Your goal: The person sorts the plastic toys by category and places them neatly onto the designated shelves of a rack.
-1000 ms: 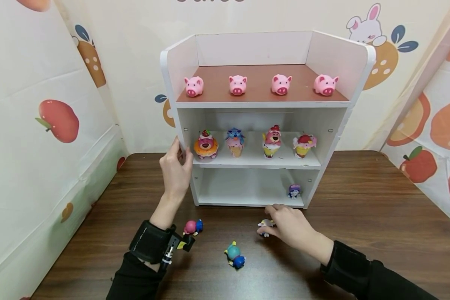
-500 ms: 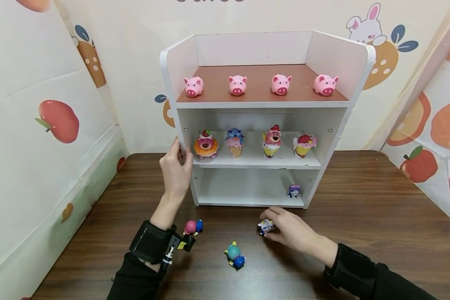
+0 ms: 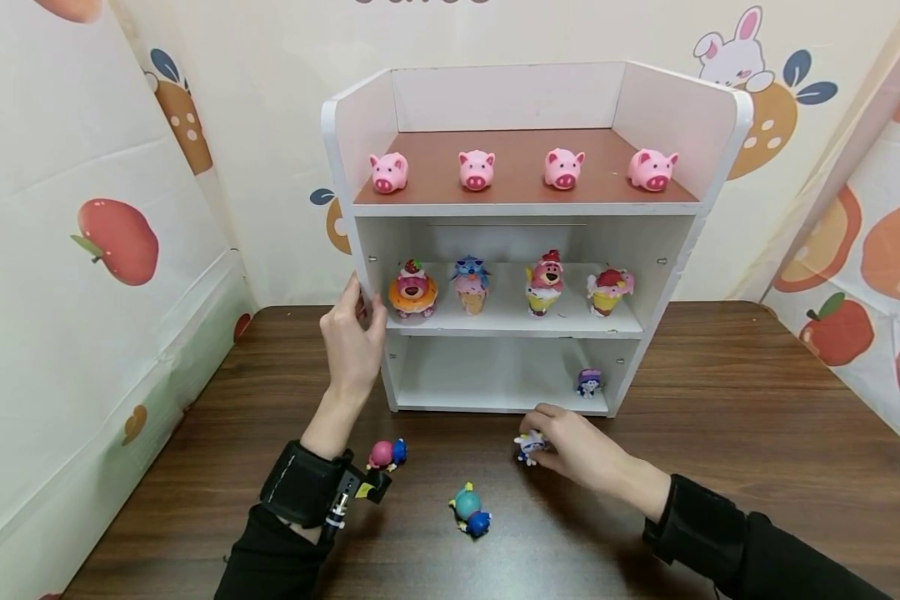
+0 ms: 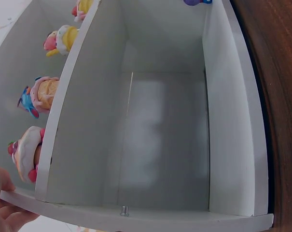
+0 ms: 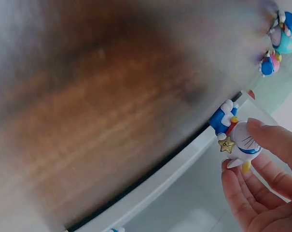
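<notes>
My left hand (image 3: 352, 346) grips the front edge of the white shelf unit's (image 3: 513, 208) left side panel; in the left wrist view its thumb and fingers lie on either side of that panel. Between the thumb and fingers of my right hand (image 3: 581, 450) is a small white-and-blue cat figurine (image 5: 240, 137) with a gold star and a red collar. It is upright in the head view, just in front of the bottom shelf. A small purple-hatted figurine (image 3: 588, 382) stands at the right end of that shelf.
On the wooden table (image 3: 757, 400) lie a pink-and-blue figurine (image 3: 386, 454) near my left wrist and a teal-and-blue figurine (image 3: 470, 508). Pink pigs (image 3: 476, 170) line the top shelf. Dessert-shaped figurines (image 3: 470, 285) stand along the middle one. Printed walls close in behind and at the sides.
The cat figurine, mostly covered by my right fingers a second ago, has been turned upright and shifted slightly toward the shelf. My left hand has kept its hold on the side panel.
</notes>
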The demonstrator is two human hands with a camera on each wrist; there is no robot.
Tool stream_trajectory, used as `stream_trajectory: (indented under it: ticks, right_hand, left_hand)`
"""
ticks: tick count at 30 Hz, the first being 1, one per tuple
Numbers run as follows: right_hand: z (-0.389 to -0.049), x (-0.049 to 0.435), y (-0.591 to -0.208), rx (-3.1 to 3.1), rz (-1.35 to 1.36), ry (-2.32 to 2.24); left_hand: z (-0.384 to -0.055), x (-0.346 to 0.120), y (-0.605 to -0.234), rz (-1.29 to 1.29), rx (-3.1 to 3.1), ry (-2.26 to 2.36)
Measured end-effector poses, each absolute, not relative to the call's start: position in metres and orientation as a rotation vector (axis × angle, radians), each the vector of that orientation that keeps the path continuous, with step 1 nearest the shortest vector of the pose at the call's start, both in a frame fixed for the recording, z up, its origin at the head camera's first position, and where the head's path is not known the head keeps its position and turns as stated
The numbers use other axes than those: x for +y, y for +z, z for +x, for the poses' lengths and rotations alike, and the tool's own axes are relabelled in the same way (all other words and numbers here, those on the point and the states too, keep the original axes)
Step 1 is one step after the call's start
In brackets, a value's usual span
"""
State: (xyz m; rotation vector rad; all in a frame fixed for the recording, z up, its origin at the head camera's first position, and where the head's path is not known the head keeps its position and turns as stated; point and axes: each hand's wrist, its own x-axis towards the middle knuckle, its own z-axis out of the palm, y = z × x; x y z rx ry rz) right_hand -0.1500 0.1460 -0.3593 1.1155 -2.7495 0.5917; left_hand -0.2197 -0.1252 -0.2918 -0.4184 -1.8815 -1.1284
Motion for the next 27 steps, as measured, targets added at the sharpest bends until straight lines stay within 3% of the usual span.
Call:
stream_trajectory:
  ticks: [27]
  right_hand:
    - [-0.203, 0.155, -0.355, -2.721, 0.885, 0.514]
  left_hand:
    - [-0.221, -0.125, -0.292, -0.416, -1.858, -1.106]
